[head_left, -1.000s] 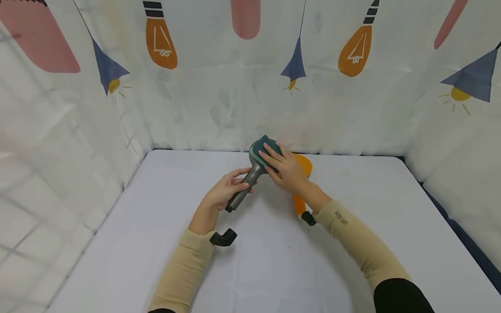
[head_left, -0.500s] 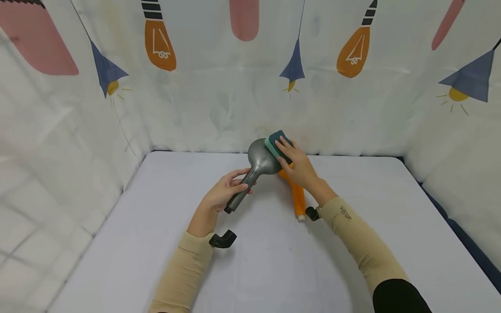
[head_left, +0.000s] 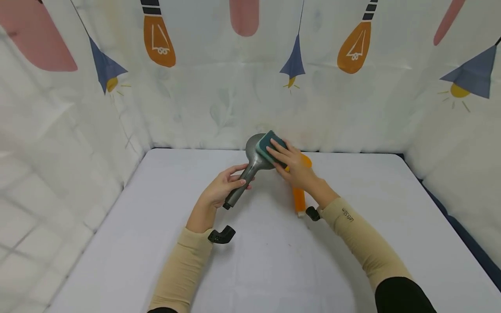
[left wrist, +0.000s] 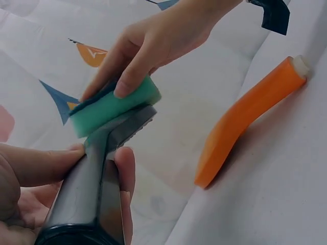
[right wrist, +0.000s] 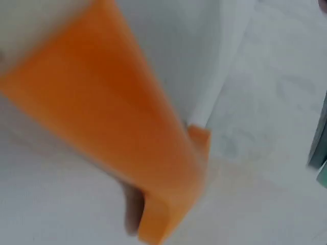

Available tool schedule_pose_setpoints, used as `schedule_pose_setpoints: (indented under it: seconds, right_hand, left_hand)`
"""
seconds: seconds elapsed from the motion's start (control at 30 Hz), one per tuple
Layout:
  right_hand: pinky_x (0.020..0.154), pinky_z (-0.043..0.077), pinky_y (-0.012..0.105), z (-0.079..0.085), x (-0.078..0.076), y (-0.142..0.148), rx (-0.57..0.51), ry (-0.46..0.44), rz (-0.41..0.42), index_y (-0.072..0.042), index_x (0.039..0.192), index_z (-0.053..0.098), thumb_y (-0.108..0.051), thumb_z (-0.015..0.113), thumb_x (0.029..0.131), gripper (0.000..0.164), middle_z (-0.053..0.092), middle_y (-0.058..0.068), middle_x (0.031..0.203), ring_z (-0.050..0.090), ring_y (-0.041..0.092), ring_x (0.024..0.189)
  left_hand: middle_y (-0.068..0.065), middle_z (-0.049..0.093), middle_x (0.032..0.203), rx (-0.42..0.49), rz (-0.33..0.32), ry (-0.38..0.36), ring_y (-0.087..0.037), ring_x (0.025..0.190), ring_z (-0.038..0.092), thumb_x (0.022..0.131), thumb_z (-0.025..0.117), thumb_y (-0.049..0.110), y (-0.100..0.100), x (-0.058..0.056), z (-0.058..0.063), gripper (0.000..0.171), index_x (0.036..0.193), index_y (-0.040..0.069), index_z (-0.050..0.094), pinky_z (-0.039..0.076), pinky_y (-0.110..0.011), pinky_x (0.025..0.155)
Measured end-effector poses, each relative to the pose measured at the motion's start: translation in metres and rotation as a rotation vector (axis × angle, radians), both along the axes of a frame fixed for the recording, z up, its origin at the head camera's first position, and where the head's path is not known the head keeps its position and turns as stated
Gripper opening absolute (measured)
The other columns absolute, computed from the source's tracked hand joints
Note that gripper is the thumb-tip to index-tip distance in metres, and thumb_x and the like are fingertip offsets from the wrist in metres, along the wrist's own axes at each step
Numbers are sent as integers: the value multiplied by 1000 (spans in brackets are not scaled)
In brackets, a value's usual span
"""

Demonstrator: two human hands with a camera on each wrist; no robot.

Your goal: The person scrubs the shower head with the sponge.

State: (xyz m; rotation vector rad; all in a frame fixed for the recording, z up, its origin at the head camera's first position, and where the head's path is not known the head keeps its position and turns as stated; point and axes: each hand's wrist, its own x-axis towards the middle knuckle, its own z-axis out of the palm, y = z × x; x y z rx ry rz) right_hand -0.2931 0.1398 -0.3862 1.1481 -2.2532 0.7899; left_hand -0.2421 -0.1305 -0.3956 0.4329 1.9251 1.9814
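My left hand (head_left: 223, 187) grips the handle of a grey shower head (head_left: 253, 163), which it holds tilted up over the table with its round head at the top. A dark and light green sponge (head_left: 269, 148) lies against the smooth back of that head, covering its right part. My right hand (head_left: 298, 171) holds the sponge, fingers spread on the dark side. In the left wrist view the thumb grips the light green sponge (left wrist: 117, 108) at its edge, and nozzle bumps show on the shower head's other face. The right wrist view barely catches the sponge (right wrist: 323, 176).
An orange shower head (head_left: 299, 201) with a pale end lies on the white table (head_left: 266, 265), behind and below my right hand. It looms large and blurred in the right wrist view. A white printed cloth (head_left: 219, 95) hangs behind the table's far edge.
The right hand first slid the sponge right, uncovering much of the grey shower head's back, then brought it partway back left. The left hand's grip stays about the same.
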Motion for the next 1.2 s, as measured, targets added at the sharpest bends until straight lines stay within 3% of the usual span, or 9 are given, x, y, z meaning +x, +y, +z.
schedule_pose_setpoints:
  seconds: [0.13, 0.27, 0.47, 0.63, 0.77, 0.9, 1.1, 1.2]
  right_hand:
    - [117, 26, 61, -1, -11, 12, -83, -168, -161, -2, 149, 52, -7, 66, 101, 51, 40, 17, 158, 30, 47, 147]
    - [118, 25, 59, -5, -12, 11, -109, -183, -190, 0, 149, 51, -8, 64, 102, 50, 39, 18, 158, 29, 49, 146]
    - [113, 30, 64, -11, 2, -8, -78, 32, -101, 3, 142, 58, -4, 69, 96, 48, 47, 24, 151, 36, 58, 138]
    - [110, 36, 64, -16, 10, -19, 103, 292, 32, 0, 141, 60, -7, 75, 89, 54, 50, 24, 149, 38, 57, 137]
    - [110, 36, 63, -18, 8, -15, 172, 360, 95, -2, 142, 57, -4, 79, 85, 61, 48, 22, 151, 36, 56, 140]
    - [110, 35, 65, -16, -1, -3, 147, 228, 67, 1, 144, 54, -3, 74, 90, 58, 45, 24, 154, 33, 56, 141]
    - [114, 28, 64, -8, -11, 11, 19, -122, -167, -3, 154, 44, -13, 56, 105, 52, 35, 18, 161, 28, 48, 147]
    - [118, 22, 62, -5, -13, 10, 16, -207, -217, -5, 157, 40, -17, 50, 108, 52, 29, 16, 164, 24, 47, 149]
  left_hand:
    - [-36, 54, 137, 6, 6, 2, -13, 96, 70, 104, 53, -3, -1, 1, 1, 58, 158, -2, 31, 51, -27, 86]
    - [-37, 53, 138, 2, 0, -9, -13, 96, 70, 104, 53, -3, 0, 2, 2, 58, 158, -2, 31, 50, -27, 86]
    - [-35, 56, 136, 10, 10, -6, -13, 93, 70, 105, 52, -3, 2, 1, -1, 57, 158, -3, 31, 52, -27, 84]
    - [-37, 52, 140, 23, 5, -9, -16, 96, 70, 106, 49, -3, 2, 1, -1, 57, 158, -5, 27, 53, -28, 86]
    - [-37, 50, 141, 11, -7, -5, -22, 102, 70, 107, 47, -1, 3, 1, 0, 57, 160, -5, 24, 53, -27, 87]
    - [-37, 51, 141, -16, -14, 0, -21, 101, 70, 108, 48, 1, 3, 1, 1, 57, 160, -2, 25, 53, -26, 86]
    - [-35, 55, 138, -54, -24, 20, -42, 114, 65, 106, 51, 1, 4, 4, 1, 57, 160, 1, 30, 52, -26, 86]
    - [-35, 54, 138, -54, -33, 23, -48, 117, 61, 106, 52, 1, 5, 4, 1, 58, 160, 1, 30, 51, -25, 87]
